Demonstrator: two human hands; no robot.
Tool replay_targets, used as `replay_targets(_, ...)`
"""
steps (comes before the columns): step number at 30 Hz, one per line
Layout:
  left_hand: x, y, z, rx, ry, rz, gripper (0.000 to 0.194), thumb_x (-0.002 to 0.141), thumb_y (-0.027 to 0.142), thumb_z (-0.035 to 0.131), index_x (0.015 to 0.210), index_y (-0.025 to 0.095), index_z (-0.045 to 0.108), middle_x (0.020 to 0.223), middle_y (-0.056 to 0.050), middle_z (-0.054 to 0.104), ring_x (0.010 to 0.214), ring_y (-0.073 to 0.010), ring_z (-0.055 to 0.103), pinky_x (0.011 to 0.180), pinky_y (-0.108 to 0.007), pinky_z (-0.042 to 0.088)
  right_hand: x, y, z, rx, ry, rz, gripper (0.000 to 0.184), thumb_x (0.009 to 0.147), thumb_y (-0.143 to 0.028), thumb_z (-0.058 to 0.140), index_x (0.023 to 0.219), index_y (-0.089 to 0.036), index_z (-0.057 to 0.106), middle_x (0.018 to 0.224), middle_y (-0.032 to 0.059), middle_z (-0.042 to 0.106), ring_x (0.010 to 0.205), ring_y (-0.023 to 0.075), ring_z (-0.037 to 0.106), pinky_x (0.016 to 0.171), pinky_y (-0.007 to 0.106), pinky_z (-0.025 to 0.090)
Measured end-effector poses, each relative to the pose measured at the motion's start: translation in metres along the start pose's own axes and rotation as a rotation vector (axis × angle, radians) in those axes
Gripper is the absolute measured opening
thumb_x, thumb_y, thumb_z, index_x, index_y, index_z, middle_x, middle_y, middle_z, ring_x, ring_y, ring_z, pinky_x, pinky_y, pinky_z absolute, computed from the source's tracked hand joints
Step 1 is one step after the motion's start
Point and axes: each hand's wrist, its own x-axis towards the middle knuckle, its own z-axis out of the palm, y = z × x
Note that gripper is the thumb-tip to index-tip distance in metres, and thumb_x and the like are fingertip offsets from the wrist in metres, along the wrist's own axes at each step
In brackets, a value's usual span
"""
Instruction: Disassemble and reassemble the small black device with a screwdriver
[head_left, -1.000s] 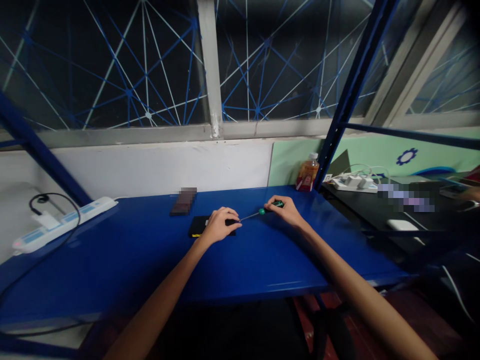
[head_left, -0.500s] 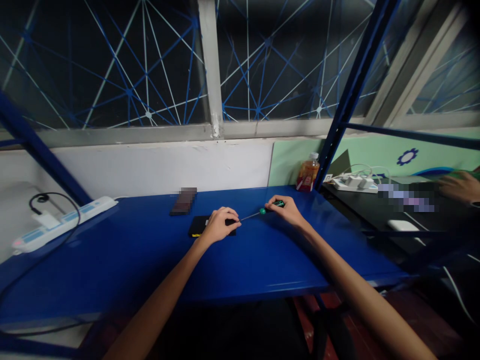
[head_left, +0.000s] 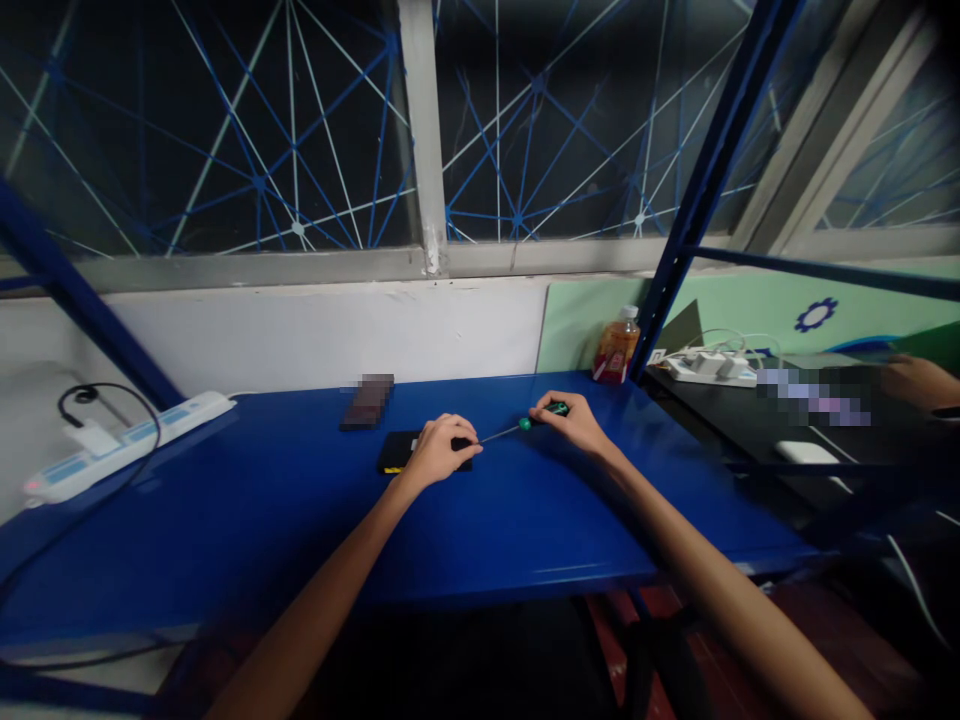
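On blue table (head_left: pixel 525 530), flat black box (head_left: pixel 393 452) under left hand (head_left: pixel 437 450); fingers curved over it, small gap to thumb, grip unclear. Right hand (head_left: pixel 574 418) closed round screwdriver (head_left: pixel 524 424), shaft slanting to left fingertips. Best: box pinned flat, shaft aligned, fingertips clear of tip.

One camera sees all this. It sits on the person's head and looks forward and down. The fingers (head_left: pixel 469 434) of the left hand (head_left: pixel 439 450) and right hand (head_left: pixel 574 418) show small, near the middle. Nearer than the fingers are the two arms (head_left: pixel 352 570) and the front of the blue table (head_left: pixel 465 550). Beyond them, higher up, are the wall (head_left: pixel 337 340) and dark window (head_left: pixel 330 120).
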Motion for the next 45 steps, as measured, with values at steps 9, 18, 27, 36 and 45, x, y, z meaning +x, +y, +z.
replay_targets(9,0.000,-0.003,0.001,-0.003,0.003,0.007,0.009,0.078,0.032,0.070,0.076,0.024,0.074,0.092,-0.003,0.070,0.088,-0.0216,0.062,0.081,-0.035,0.048,0.001,0.003,0.000,-0.034,0.005,-0.022,0.028,0.073,-0.044,0.066,0.066,-0.016,0.064,0.062,0.0025,0.061,0.056,0.0143,0.049,0.056,0.027,0.036)
replay_targets(18,0.000,0.000,-0.005,0.018,-0.043,0.008,0.021,0.078,0.044,0.069,0.091,0.027,0.074,0.102,-0.004,0.068,0.094,-0.0232,0.061,0.087,-0.037,0.045,-0.002,-0.001,0.000,-0.029,-0.011,0.002,0.030,0.074,-0.046,0.066,0.067,-0.016,0.063,0.057,0.0005,0.057,0.050,0.0119,0.044,0.050,0.025,0.032)
replay_targets(27,-0.003,-0.011,-0.027,0.151,-0.265,-0.064,0.081,0.060,0.058,0.077,0.132,0.031,0.052,0.125,-0.009,0.060,0.113,-0.0336,0.054,0.095,-0.046,0.041,-0.003,-0.006,0.001,0.029,-0.028,0.043,0.030,0.073,-0.044,0.066,0.067,-0.016,0.062,0.049,-0.0025,0.051,0.043,0.0093,0.040,0.045,0.023,0.030)
replay_targets(36,-0.001,-0.005,-0.043,-0.093,-0.076,-0.116,0.068,0.066,0.051,0.075,0.127,0.028,0.057,0.130,-0.008,0.057,0.122,-0.0327,0.048,0.103,-0.049,0.038,-0.005,-0.014,0.000,0.191,0.006,0.086,0.032,0.073,-0.046,0.068,0.071,-0.015,0.060,0.046,-0.0052,0.045,0.040,0.0079,0.037,0.040,0.021,0.024)
replay_targets(45,0.000,-0.005,-0.042,-0.128,-0.046,-0.096,0.063,0.065,0.047,0.077,0.122,0.026,0.061,0.126,-0.008,0.060,0.119,-0.0312,0.052,0.102,-0.047,0.039,-0.007,-0.021,0.004,0.216,-0.009,0.076,0.031,0.074,-0.045,0.069,0.070,-0.015,0.060,0.046,-0.0048,0.046,0.040,0.0078,0.037,0.040,0.022,0.025)
